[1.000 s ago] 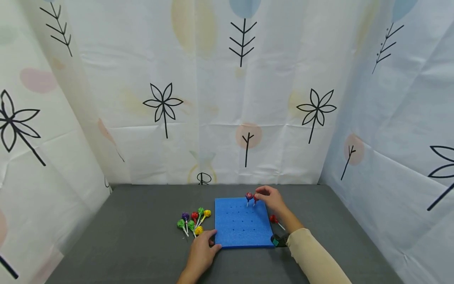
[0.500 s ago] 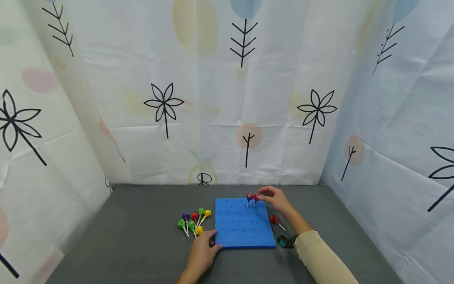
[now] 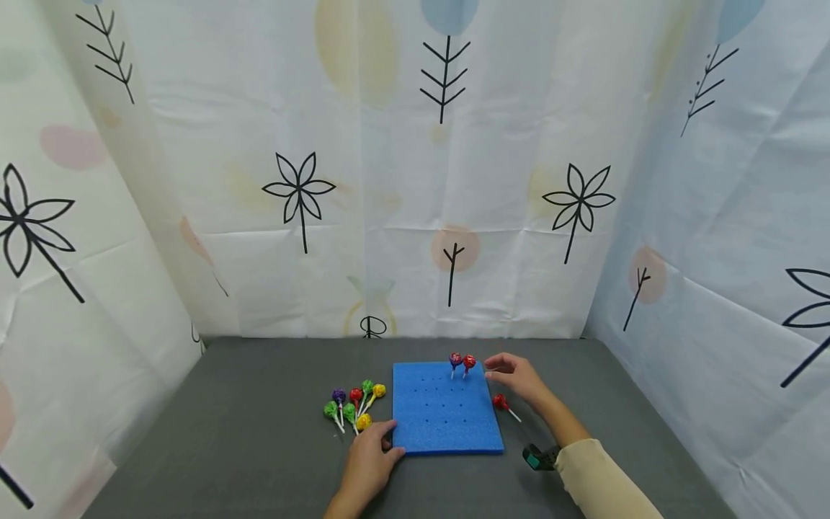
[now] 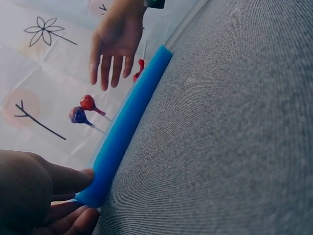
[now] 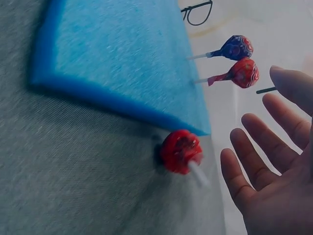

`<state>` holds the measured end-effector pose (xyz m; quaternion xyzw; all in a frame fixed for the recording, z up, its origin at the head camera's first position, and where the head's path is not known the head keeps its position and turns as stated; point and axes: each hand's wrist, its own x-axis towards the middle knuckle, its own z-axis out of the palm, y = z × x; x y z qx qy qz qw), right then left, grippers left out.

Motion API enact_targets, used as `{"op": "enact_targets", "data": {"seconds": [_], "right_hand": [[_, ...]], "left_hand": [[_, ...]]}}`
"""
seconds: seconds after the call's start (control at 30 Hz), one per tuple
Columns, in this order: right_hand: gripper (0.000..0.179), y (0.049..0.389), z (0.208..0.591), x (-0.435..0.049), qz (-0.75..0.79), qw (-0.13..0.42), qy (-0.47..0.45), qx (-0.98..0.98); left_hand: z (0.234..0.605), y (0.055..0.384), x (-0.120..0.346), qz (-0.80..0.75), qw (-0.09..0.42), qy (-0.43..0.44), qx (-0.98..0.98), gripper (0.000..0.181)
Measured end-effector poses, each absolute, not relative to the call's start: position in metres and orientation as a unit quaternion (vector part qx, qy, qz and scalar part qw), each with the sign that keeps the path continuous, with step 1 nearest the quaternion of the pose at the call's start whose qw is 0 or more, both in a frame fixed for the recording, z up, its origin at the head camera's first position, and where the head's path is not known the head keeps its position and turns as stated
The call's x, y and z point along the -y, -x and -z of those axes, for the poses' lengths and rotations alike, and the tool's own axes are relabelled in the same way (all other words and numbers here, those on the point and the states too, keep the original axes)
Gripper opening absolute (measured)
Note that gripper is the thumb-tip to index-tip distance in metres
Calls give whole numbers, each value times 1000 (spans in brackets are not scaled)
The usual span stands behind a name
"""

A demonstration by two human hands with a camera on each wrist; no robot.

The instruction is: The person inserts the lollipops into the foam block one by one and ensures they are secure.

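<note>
A blue foam board (image 3: 434, 432) with rows of small holes lies flat on the table. My left hand (image 3: 368, 458) grips its near left corner, thumb at the front edge and fingers at the left side. Two lollipops stand upright by their sticks near the board's far right corner: one wrapped in purple and red (image 3: 455, 358), one in red (image 3: 470, 361). Just right of them, my right hand (image 3: 519, 376) is held with fingers extended and nothing in it. Another red lollipop (image 5: 182, 152) lies on the table beside the board's right edge, below the right hand.
Left of the board lies a loose group of lollipops, among them a purple one (image 3: 339, 395), a red one (image 3: 356, 394), green ones (image 3: 367, 386) and yellow ones (image 3: 379, 390). The grey table (image 3: 259, 447) ends at patterned white cloth (image 3: 402, 180) at the back and sides.
My right hand has let go of the red lollipop at the board's far right and drawn back to the right. That lollipop stays standing. My left hand has not moved.
</note>
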<state>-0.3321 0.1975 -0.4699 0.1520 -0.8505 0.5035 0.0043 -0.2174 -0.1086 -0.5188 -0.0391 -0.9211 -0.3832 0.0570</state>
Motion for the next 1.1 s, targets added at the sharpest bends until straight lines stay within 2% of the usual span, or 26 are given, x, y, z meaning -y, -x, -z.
{"op": "enact_targets", "data": {"seconds": [0.73, 1.1], "right_hand": [[32, 312, 503, -214, -500, -15, -65, 863], [34, 311, 505, -219, -462, -31, -139, 876]], "left_hand": [[516, 217, 110, 382, 44, 36, 923, 45], [516, 218, 109, 378, 44, 29, 924, 45]]}}
